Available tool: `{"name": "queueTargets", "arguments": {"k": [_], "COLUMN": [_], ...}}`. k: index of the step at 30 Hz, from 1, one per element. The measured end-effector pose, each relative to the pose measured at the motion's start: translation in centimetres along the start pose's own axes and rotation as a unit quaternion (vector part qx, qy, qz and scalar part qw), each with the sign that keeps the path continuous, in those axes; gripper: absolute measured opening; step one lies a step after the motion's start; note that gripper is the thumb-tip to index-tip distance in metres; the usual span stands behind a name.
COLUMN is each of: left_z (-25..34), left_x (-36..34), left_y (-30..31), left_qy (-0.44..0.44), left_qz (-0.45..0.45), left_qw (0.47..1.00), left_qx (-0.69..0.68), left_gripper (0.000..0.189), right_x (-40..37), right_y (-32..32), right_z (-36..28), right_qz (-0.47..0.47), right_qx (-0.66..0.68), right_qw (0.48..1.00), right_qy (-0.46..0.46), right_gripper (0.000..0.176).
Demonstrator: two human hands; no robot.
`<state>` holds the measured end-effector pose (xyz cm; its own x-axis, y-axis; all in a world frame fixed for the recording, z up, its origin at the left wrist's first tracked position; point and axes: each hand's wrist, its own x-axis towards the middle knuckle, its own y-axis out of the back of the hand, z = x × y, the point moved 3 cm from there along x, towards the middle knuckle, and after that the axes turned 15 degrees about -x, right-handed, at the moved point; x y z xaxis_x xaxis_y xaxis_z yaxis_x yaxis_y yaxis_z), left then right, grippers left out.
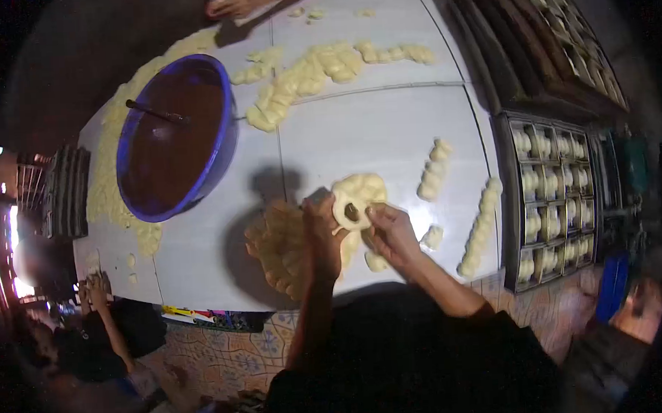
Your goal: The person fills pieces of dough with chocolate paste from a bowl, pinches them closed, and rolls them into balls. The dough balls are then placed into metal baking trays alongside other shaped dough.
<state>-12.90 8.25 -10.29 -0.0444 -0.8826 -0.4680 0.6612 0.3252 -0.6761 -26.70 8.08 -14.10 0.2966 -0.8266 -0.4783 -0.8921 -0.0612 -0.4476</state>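
Note:
Between my two hands is a flattened piece of pale dough (339, 210) with a dark brown filling (352, 211) in its middle. My left hand (323, 225) supports its left side, fingers curled around the edge. At the right edge, my right hand (392, 230) pinches the dough between thumb and fingers. Just beyond lie more dough pieces (367, 183). A shadowed heap of dough pieces (278, 253) sits left of my left wrist. Small dough lumps (376, 261) rest by my right hand, and two rows of dough balls (433, 171) (481, 229) lie farther right.
A blue basin (227, 108) of brown filling (166, 154) with a handle (146, 111) sticking out stands at left, dough along its outer side. Dough lies across the far table (372, 123). Filled metal trays (519, 198) are at right. Another person's hands (94, 290) are at lower left, another's (233, 4) at top.

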Motion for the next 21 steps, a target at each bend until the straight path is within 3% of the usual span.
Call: {"name": "queueTargets", "arguments": {"k": [2, 3, 4, 5, 6, 7, 8, 11, 12, 13, 15, 16, 19, 20, 21], "left_z": [-1.6, -2.1, -2.1, -2.1, -2.0, -1.9, -1.9, -4.4, -4.5, -4.8, -5.3, -5.3, -6.9, -7.2, -7.4], "left_x": [-2.1, -2.6, -3.5, -4.3, -4.8, -5.1, -5.3, -5.1, -5.5, -5.5, -5.3, -5.5, -6.0, -5.8, -5.5], "left_y": [-1.5, -2.2, -2.6, -2.8, -2.9, -3.0, -3.1, -2.2, -3.3, -3.0, -2.4, -2.6, -3.4, -3.3, -2.8], "left_qy": [-0.041, -0.008, -0.021, -0.036, -0.058, -0.08, -0.104, -0.042, -0.035, -0.047, -0.071, -0.014, -0.059, -0.019, -0.069], "left_qz": [0.03, 0.016, 0.006, -0.006, -0.012, -0.018, -0.025, -0.055, -0.04, -0.045, -0.054, -0.031, -0.003, -0.027, -0.069], "left_qw": [0.997, 1.0, 0.994, 0.981, 0.965, 0.944, 0.918, 0.981, 0.989, 0.984, 0.972, 0.971, 0.974, 0.97, 0.957], "left_qx": [0.055, 0.022, 0.104, 0.189, 0.255, 0.319, 0.382, 0.179, 0.138, 0.164, 0.216, 0.236, 0.218, 0.241, 0.274], "left_gripper": [0.072, 0.062, 0.058, 0.054, 0.049, 0.044, 0.04, 0.028, 0.022, 0.022, 0.023, 0.024, 0.024, 0.024, 0.021], "right_x": [-2.2, -3.4, -4.5, -5.6, -6.1, -6.3, -6.7, -7.3, -7.7, -8.2, -9.6, -9.7, -9.8, -10.2, -10.5], "right_y": [-0.5, -0.4, -0.6, -0.9, -0.3, 0.2, 0.7, 1.7, 1.9, 1.4, 0.8, 1.5, 3.3, 3.6, 3.7], "right_z": [-1.8, -2.9, -3.7, -4.0, -3.7, -3.7, -4.1, -5.0, -5.2, -5.6, -5.6, -4.9, -3.8, -3.7, -3.6], "right_qz": [0.068, 0.086, 0.098, 0.108, 0.031, 0.037, 0.044, 0.084, 0.1, 0.059, 0.055, 0.054, 0.074, 0.1, 0.123], "right_qx": [-0.14, -0.307, -0.458, -0.587, -0.585, -0.589, -0.534, -0.41, -0.377, -0.378, -0.474, -0.477, -0.468, -0.45, -0.429], "right_qw": [0.984, 0.926, 0.829, 0.698, 0.735, 0.711, 0.752, 0.832, 0.851, 0.865, 0.78, 0.788, 0.829, 0.854, 0.875], "right_qy": [0.09, 0.202, 0.305, 0.395, 0.34, 0.382, 0.384, 0.364, 0.352, 0.325, 0.404, 0.386, 0.296, 0.242, 0.187], "right_gripper": [0.028, 0.03, 0.032, 0.034, 0.041, 0.032, 0.027, 0.019, 0.018, 0.012, 0.018, 0.02, 0.029, 0.033, 0.037]}}
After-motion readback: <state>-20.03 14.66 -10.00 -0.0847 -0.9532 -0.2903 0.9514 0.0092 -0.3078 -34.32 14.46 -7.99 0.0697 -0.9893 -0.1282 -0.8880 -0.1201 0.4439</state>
